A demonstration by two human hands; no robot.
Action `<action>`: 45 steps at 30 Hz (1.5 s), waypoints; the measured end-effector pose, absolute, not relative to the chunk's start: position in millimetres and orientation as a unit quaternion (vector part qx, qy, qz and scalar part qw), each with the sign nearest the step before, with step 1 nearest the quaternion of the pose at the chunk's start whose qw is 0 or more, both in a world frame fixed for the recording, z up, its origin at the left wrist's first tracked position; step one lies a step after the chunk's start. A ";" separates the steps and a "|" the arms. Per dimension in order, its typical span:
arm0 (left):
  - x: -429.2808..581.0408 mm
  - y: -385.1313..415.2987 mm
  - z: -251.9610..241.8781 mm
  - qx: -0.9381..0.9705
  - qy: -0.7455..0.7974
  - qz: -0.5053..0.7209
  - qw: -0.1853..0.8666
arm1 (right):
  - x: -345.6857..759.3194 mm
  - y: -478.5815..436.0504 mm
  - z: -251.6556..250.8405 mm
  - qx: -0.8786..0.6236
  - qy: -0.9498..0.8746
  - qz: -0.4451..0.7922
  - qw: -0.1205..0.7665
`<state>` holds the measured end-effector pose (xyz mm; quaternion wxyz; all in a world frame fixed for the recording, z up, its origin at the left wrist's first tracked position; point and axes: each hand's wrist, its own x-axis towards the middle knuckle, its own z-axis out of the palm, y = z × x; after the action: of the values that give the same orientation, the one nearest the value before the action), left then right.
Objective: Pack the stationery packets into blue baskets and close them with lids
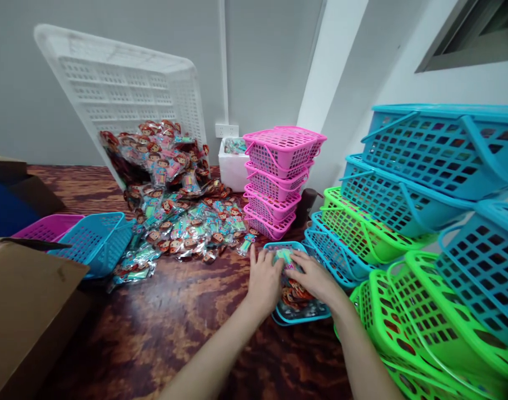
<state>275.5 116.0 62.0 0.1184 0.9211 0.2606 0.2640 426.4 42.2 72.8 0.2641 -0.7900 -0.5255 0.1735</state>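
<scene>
A small blue basket (303,320) stands on the table in front of me, holding several clear plastic packets (294,294) with red-haired cartoon figures and pale green pieces. My left hand (265,280) lies over its left rim, fingers apart and touching the packets. From the right, my right hand (314,275) reaches in with its fingers stretched over the same packets. Both hands are open, pressing on the contents; what lies under the fingertips is partly hidden. A loose packet (247,243) lies just beyond my left hand.
A tipped white crate (124,64) spills a pile of packets (191,230). Stacked pink baskets (274,158) stand behind; blue baskets (421,150) and green baskets (437,316) crowd the right. At left are an open cardboard box (29,300) and another blue basket (98,244).
</scene>
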 end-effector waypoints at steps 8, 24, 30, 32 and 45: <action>278.1 135.6 56.3 0.917 0.204 0.320 0.124 | 425.6 27.4 67.4 -0.721 -0.400 0.279 0.493; 261.8 126.8 38.2 0.850 0.300 0.390 0.190 | 404.1 33.9 59.3 -0.830 -0.515 -0.063 0.207; 265.0 111.2 52.3 0.843 0.346 0.363 0.195 | 408.6 32.6 52.0 -0.809 -0.534 -0.051 0.241; 268.8 103.5 54.0 0.878 0.337 0.300 0.160 | 410.5 32.4 50.6 -0.812 -0.531 -0.043 0.241; 292.4 89.6 57.9 0.955 0.286 0.082 0.017 | 413.5 47.8 42.0 -0.823 -0.539 0.000 0.176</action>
<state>292.4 89.6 57.9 0.0167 0.9547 0.2856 0.0823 413.5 47.8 42.0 0.1758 -0.8235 -0.5394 -0.0004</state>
